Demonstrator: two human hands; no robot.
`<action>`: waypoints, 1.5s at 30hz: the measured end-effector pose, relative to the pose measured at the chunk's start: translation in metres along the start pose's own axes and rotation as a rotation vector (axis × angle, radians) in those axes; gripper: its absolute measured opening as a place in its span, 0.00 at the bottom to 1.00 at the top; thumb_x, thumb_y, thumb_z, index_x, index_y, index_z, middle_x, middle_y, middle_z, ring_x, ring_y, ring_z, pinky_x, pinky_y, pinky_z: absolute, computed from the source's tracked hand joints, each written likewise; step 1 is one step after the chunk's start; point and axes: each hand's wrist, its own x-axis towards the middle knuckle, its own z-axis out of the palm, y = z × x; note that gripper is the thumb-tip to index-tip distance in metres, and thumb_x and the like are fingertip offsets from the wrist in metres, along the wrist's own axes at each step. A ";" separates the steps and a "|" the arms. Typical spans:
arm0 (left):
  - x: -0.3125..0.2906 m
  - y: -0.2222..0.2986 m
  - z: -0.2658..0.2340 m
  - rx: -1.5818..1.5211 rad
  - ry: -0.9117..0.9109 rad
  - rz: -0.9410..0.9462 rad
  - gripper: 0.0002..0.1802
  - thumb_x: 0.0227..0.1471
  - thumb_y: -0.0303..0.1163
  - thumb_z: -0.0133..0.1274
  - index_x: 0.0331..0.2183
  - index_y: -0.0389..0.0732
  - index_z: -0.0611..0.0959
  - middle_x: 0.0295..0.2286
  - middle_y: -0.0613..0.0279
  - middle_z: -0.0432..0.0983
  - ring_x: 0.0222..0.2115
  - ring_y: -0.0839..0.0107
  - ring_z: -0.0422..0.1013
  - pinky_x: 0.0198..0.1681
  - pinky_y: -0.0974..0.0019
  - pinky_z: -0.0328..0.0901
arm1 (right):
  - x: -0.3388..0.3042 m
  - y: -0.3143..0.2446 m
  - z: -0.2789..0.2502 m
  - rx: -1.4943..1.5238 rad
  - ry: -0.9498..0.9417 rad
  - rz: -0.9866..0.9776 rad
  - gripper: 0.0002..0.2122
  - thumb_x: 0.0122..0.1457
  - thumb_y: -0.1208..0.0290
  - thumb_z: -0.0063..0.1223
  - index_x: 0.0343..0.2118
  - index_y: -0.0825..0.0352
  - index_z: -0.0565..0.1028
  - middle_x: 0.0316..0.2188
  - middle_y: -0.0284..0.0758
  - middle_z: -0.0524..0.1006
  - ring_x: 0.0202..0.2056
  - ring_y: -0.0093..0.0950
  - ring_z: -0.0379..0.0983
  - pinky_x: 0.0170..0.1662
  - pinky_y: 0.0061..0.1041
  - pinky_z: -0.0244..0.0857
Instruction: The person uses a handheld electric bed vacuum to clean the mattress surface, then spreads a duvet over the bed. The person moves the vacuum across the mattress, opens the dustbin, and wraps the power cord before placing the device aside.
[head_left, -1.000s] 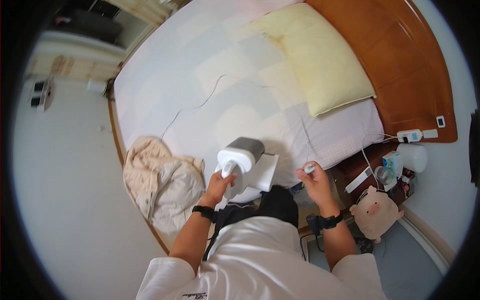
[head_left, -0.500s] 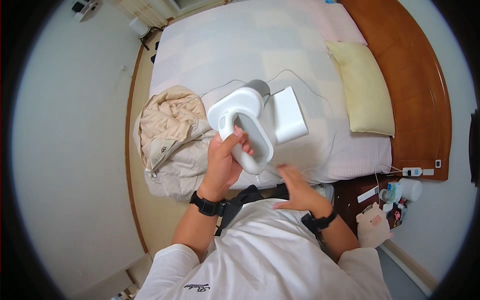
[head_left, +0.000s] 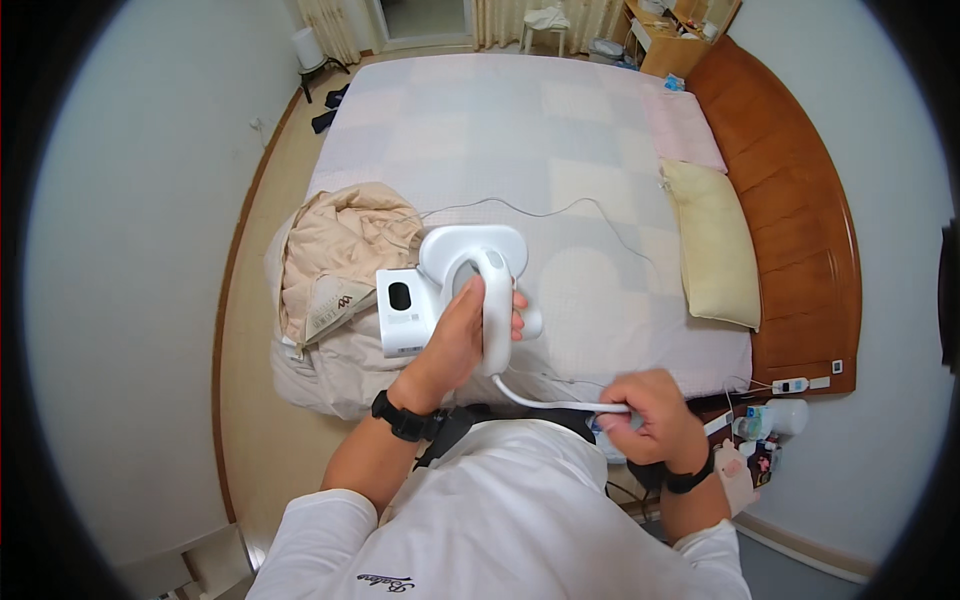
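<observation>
My left hand (head_left: 458,338) is wrapped round the looped handle of a white handheld mattress vacuum (head_left: 472,243), held up over the near part of the bed (head_left: 450,130). The vacuum's wide head, with a dark oval window, points left toward the bundled duvet (head_left: 345,235). From the bottom of the handle a white power cord (head_left: 550,404) runs right into my right hand (head_left: 655,415). That hand is closed on the cord at the bed's near edge. More thin white cord lies across the sheet beyond the vacuum.
A yellow pillow (head_left: 710,245) lies against the wooden headboard (head_left: 790,200) on the right. At the near right stand a power strip (head_left: 790,386), a pink plush pig (head_left: 735,475) and small items. A white stool (head_left: 545,25) and desk (head_left: 665,45) are at the far end.
The vacuum has turned over, its head swinging from right to left. My right hand, open before, has moved right and closed on the cord. The view has tilted up.
</observation>
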 end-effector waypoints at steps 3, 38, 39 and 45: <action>-0.025 -0.007 -0.014 0.016 -0.063 -0.048 0.57 0.59 0.80 0.22 0.61 0.36 0.68 0.49 0.55 0.74 0.44 0.70 0.73 0.53 0.59 0.70 | 0.084 -0.040 0.000 -0.035 -0.208 -0.141 0.07 0.52 0.76 0.60 0.34 0.67 0.78 0.22 0.34 0.72 0.25 0.37 0.73 0.29 0.34 0.67; 0.001 -0.050 0.038 -0.345 0.116 -0.190 0.45 0.34 0.08 0.42 0.60 0.34 0.74 0.47 0.54 0.77 0.49 0.60 0.77 0.54 0.60 0.74 | 0.010 0.088 0.066 0.806 0.101 0.348 0.26 0.74 0.64 0.49 0.67 0.73 0.61 0.47 0.34 0.78 0.47 0.21 0.74 0.52 0.24 0.68; 0.003 -0.051 0.038 -0.335 0.108 -0.175 0.45 0.33 0.08 0.42 0.59 0.33 0.74 0.46 0.54 0.77 0.47 0.60 0.78 0.51 0.61 0.75 | 0.008 0.088 0.066 0.777 0.116 0.360 0.24 0.73 0.65 0.51 0.66 0.73 0.64 0.45 0.34 0.79 0.45 0.21 0.75 0.50 0.24 0.69; 0.001 -0.047 0.034 -0.326 0.159 -0.268 0.44 0.32 0.12 0.39 0.58 0.29 0.74 0.45 0.48 0.77 0.42 0.59 0.80 0.47 0.62 0.77 | -0.020 0.087 0.038 0.237 0.137 0.429 0.11 0.65 0.71 0.60 0.48 0.70 0.80 0.29 0.37 0.81 0.28 0.23 0.76 0.35 0.25 0.71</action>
